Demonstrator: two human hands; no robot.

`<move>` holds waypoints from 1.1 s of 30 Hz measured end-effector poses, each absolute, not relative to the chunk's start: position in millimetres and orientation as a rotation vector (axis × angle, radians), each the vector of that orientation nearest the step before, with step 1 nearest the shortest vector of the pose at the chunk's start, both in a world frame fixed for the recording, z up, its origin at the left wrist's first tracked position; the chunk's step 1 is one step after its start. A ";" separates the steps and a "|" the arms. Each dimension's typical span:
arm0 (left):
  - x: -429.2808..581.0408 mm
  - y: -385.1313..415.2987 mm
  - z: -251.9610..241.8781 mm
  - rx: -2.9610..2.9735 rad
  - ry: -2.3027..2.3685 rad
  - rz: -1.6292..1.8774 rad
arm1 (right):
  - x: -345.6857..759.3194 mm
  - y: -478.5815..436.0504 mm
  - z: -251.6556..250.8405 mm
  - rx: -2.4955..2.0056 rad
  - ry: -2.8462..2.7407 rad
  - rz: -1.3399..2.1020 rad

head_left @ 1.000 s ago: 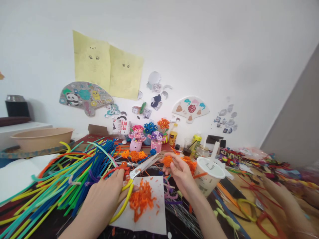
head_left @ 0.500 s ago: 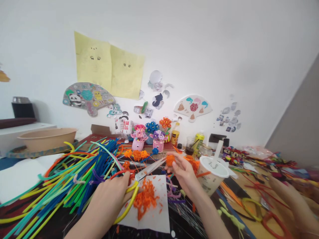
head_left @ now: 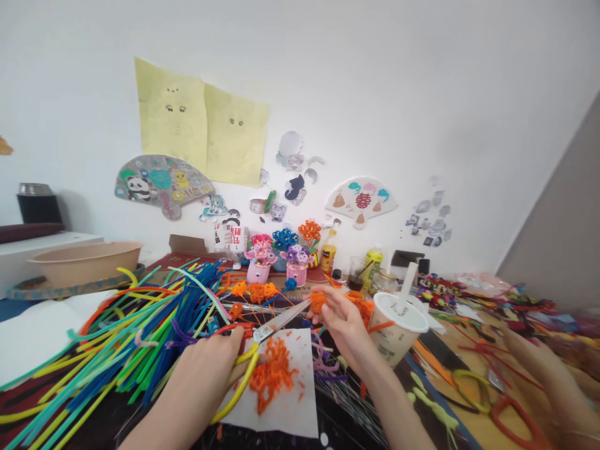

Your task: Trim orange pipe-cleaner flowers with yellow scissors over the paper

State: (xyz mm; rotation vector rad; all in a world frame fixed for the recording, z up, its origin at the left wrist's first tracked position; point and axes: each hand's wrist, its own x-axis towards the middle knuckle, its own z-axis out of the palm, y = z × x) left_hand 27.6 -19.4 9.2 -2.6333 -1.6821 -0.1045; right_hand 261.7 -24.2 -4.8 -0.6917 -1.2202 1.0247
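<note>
The bench point(head_left: 450, 356) carried a loose heap of multicoloured chenille stems point(head_left: 135, 331) at lower left, a white paper sheet point(head_left: 300, 400) at lower centre, a lidded plastic cup point(head_left: 396, 331) right of centre, and red-handled scissors point(head_left: 515, 405) at lower right.

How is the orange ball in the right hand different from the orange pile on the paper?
The orange ball is round and tight, while the orange pile is loose and spread out. The ball is held up in the right hand; the pile lies on white paper. Both are fuzzy and orange.
</note>
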 end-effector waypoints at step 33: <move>23.9 -19.1 7.3 -2.522 -1.695 -0.217 | 259.4 -23.4 -3.4 -0.683 -1.110 1.087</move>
